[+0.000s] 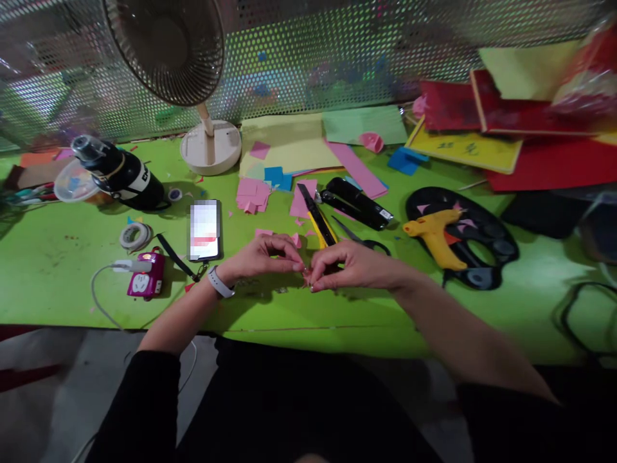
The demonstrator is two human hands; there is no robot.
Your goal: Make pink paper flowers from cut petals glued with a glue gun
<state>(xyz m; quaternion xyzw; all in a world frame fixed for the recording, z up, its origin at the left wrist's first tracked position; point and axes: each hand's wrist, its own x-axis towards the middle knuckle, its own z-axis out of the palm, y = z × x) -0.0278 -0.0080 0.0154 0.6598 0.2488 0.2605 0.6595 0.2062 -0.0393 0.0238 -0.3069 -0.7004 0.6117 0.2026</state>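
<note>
At the far left of the green counter (58,257) lies a black bottle (120,173) on its side, with a roll of tape (135,236) in front of it and a small magenta gadget (146,278) with a white cable plugged in. Just right of these rests a phone (205,230), and behind it stands a desk fan (186,71) on its round base.

The left hand (258,258), a pale band on its wrist, meets the right hand (349,265) just above the counter's near middle. Both hands pinch, fingertips together, a tiny pink paper piece (306,275); it sits between the two sets of fingertips, mostly hidden, so its shape cannot be told. The step in hand looks like folding or pressing a small crease into that scrap. A next move would call for fine fingertip pressure and a steady grip from both sides, since the piece is small enough to slip or crumple.

Behind the hands lie cut pink paper squares (253,193), a yellow-and-black utility knife (317,222), a black stapler (357,202) and scissors (359,239) partly behind the right hand. Further right, a yellow glue gun (434,235) rests on a black paint palette (486,225) that also bears a few pink snippets. Sheets of coloured paper (308,145) spread along the back, with red and yellow card (482,128) stacked at the far right.
</note>
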